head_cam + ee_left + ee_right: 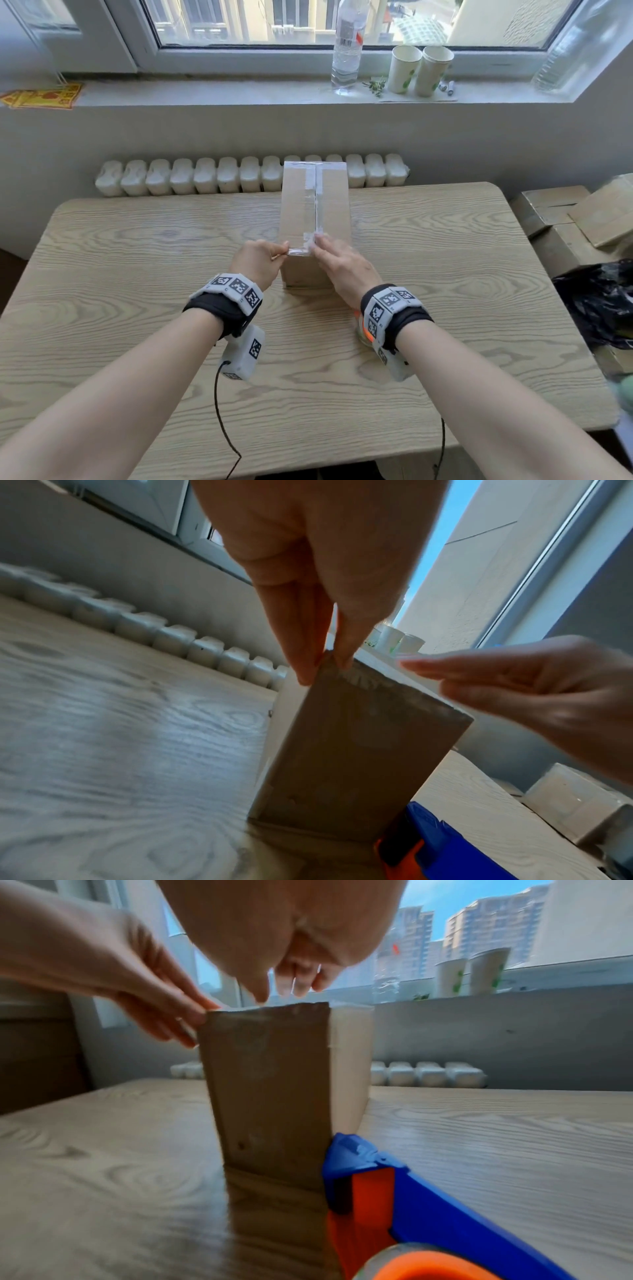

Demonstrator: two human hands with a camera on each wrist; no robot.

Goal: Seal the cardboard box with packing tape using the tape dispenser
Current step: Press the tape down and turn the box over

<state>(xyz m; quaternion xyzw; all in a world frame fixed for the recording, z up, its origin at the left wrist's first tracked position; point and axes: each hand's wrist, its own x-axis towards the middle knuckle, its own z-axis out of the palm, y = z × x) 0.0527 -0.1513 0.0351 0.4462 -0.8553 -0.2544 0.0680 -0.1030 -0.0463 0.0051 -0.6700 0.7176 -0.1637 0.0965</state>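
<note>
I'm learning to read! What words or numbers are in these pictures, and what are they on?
No words can be read.
Bottle label: barcode and print, too blurred.
Yellow-red sheet on the sill: print too small.
Wristbands: black-and-white square codes only, no letters.
Box: no print.

My right wrist hides most of the tape dispenser [362, 329] in the head view; both wrist views cut it off, and my right hand [274, 934] blurs.
</note>
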